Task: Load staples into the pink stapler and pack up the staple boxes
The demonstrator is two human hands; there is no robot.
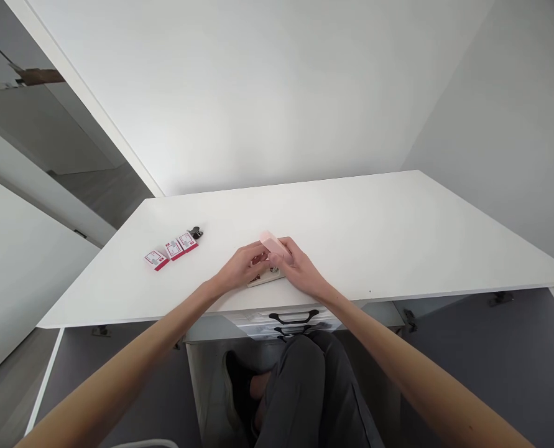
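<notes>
Both my hands are together near the table's front edge. My right hand (299, 264) is wrapped round a pale pink oblong block or small box (275, 244), which is tilted up to the left. My left hand (244, 266) is beside it, fingers bent and drawn together over a shallow light-coloured tray (265, 280). What those fingertips hold, if anything, is too small to tell. Some small dark and shiny pieces (273, 269) show in the tray, partly hidden by my hands.
On the left of the white table (374, 230) lie three small white-and-red boxes (175, 249), with a small black shiny object (195, 233) beside them. Drawers with black handles (294, 317) are under the front edge, above my knees. A wall (281, 93) stands behind.
</notes>
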